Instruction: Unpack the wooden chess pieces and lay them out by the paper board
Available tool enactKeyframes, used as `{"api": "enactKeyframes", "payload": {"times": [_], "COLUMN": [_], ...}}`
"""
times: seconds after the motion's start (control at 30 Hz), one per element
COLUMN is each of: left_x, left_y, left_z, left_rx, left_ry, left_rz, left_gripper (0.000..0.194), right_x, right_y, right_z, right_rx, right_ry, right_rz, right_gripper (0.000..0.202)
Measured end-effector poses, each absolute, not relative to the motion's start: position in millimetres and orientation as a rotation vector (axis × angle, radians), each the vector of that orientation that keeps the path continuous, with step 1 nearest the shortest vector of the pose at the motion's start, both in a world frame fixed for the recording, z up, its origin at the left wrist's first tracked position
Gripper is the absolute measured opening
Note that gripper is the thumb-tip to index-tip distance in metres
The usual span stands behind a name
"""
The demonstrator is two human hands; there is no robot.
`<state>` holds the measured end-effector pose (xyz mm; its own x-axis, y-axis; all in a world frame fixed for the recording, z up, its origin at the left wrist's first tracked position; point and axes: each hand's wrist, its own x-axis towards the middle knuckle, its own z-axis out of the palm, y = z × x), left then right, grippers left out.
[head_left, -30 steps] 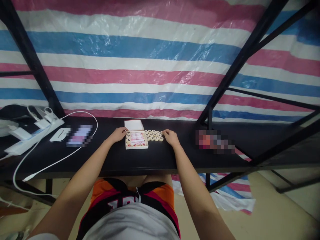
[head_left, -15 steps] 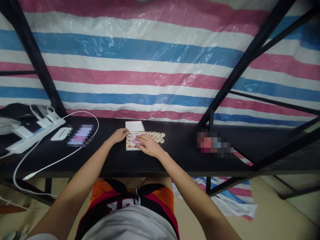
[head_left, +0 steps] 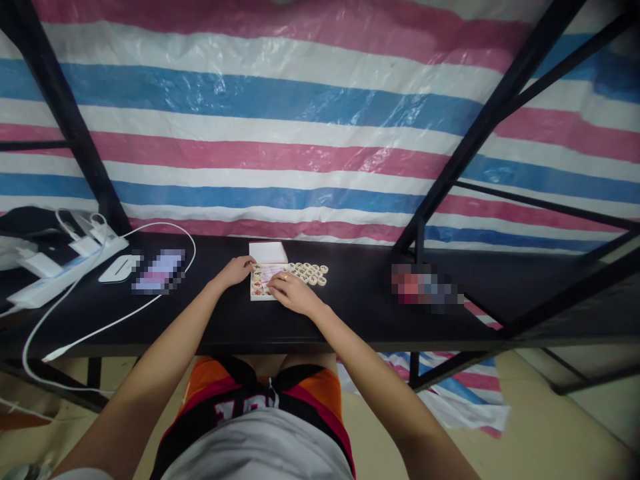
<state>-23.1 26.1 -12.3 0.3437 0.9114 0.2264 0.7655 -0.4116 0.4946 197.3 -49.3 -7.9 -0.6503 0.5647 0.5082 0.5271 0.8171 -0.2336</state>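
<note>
A: What does the box [head_left: 259,297] look like?
B: It's small and white, and it sits open on the black surface [head_left: 240,325]. Its lid [head_left: 269,252] lies at its back, white side up. Inside are round, cream-coloured pieces [head_left: 257,285], some with black signs and some with red. A sheet with pink lines [head_left: 271,271] is in the middle.
A: And outside it?
B: More loose pieces [head_left: 313,281] sit close together, just beside the box's right side. Those have dark signs.
A: What are the hands doing?
B: The left hand [head_left: 239,270] has its fingertips at the box's back left corner. I can't tell if they pinch it. The right hand [head_left: 293,293] bends its fingers over the box. I can't tell if it's pinching a piece.
A: What's hard to see?
B: The right hand covers the box's front right part. The signs are too tiny to read. Blurry squares hide one thing [head_left: 417,283] far to the right.
A: Where's the room?
B: Bare black surface runs from the box's front to the near edge, and from the loose pieces to that blurry thing.
</note>
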Motion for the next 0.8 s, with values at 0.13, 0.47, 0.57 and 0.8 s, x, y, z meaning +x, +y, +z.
{"api": "enactKeyframes", "payload": {"times": [0.13,0.47,0.57,0.8], "left_x": [-22.9,-21.7,-21.5,-22.6], "left_y": [26.1,24.2,23.5,24.3], "left_z": [-11.8,-9.0,-8.5,-8.8], "left_rx": [2.310,2.311,2.300,2.306], "left_ry": [1.481,1.522,1.515,1.533], "left_rz": [0.683,0.666,0.668,0.652], "left_gripper": [0.031,0.033,0.033,0.033], "right_x": [199.3,208.3,226.2,287.2], "right_y": [-47.4,-39.1,-28.5,-9.0], "right_z": [-9.4,-11.5,-10.6,-15.0], "right_rx": [-0.805,-0.838,-0.990,-1.650], "right_ry": [-2.366,-2.188,-1.964,-1.343], "right_rz": [0.175,0.337,0.242,0.158], "right_gripper": [0.018,0.013,0.014,0.021]}}
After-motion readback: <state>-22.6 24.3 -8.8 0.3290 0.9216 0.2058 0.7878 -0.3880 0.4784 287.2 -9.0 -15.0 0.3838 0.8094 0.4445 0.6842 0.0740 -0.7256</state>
